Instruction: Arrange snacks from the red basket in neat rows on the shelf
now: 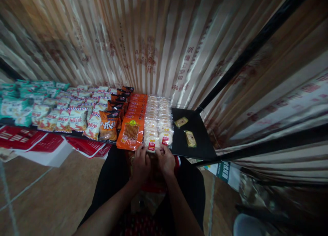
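My left hand [140,164] and my right hand [166,160] are close together at the front edge of a black shelf [202,140]. Both pinch the near end of a clear packet of round white crackers [151,143] with a red label, at the front of a row of the same packets [159,116]. Left of it lies a row of orange snack packets [132,130].
Further left stand rows of orange-brown, white-and-red and teal packets [64,116]. Two small greenish packets [190,138] lie on the bare right part of the shelf. A striped curtain [143,41] hangs behind. Red-and-white boxes [33,143] sit below left; a red basket is under my arms.
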A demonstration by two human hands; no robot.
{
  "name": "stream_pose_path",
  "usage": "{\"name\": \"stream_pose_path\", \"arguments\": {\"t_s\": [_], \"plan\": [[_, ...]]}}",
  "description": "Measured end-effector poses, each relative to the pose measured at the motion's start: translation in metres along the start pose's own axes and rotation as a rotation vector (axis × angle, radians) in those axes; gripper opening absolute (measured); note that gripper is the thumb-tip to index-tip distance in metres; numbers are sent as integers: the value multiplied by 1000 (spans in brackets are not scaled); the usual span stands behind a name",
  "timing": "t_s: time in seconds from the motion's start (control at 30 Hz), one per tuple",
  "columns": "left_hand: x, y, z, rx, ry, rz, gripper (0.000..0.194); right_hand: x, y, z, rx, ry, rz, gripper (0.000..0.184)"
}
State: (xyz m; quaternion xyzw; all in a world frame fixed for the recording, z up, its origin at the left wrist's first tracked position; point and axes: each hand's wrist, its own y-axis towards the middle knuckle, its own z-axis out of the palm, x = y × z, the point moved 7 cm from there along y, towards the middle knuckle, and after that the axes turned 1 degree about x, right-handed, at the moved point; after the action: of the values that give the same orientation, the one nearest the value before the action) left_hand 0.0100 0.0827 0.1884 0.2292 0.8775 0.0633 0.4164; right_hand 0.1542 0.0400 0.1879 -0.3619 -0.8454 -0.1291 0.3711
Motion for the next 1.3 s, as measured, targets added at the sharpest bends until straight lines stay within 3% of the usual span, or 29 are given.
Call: {"name": "stream_pose_path", "arguments": {"t_s": [0.13, 0.37, 0.6, 1.0, 1.17, 1.23, 1.3], "plan": [[-10, 9, -12, -64, -4, 103, 33, 2, 0, 0, -16, 36, -8, 32], [-11, 22, -16, -103, 54, 153, 35, 4, 3, 3, -60, 95, -84, 32], [-16, 25, 0, -59, 99, 276, 39, 9, 5, 3, -98, 101, -136, 28], [-8, 35, 30, -149, -52, 71, 60, 9, 7, 3, -46, 188, -218, 28], [-7, 41, 39, -208, -30, 25, 64, 8, 7, 4, 12, 105, -282, 32], [-9, 41, 41, -233, -5, 34, 65, 7, 7, -1, -16, 46, -325, 34], [-12, 41, 42, -243, 21, 65, 64, 6, 9, -14, -126, -8, -381, 36]]}}
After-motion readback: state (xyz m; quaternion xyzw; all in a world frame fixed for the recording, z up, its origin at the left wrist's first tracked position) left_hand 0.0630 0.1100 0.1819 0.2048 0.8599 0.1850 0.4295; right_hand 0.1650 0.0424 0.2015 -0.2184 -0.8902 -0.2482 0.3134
